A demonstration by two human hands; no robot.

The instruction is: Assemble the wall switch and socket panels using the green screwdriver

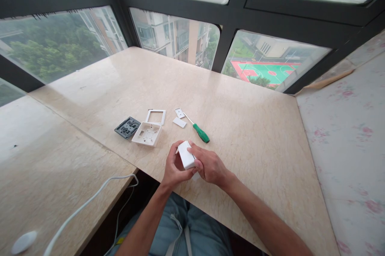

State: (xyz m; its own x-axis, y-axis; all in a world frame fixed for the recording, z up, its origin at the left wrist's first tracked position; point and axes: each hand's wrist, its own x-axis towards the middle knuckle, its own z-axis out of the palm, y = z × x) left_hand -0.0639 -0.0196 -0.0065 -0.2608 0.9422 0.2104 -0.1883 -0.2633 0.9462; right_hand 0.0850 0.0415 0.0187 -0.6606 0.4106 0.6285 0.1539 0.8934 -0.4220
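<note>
Both hands hold a small white plastic box point(185, 157) just above the marble-look counter, near its front edge. My left hand point(175, 168) wraps round its left side and underside, thumb along the near edge. My right hand point(209, 164) grips the right side, with fingers across the top and thumb at the near corner. A thin dark line shows on the box beside the right fingers. Beyond the hands lies a screwdriver point(201, 133) with a green handle, its tip touching or close to a small white plastic piece point(179, 113). A flat white plate point(179, 122) lies beside it.
Left of the hands sit an open white mounting box point(147, 134), a white square frame point(164, 117) and a dark grey switch panel point(127, 128). A white cable point(87, 204) runs over the left counter and its edge. Windows and a papered wall point(349, 136) border the counter point(255, 128).
</note>
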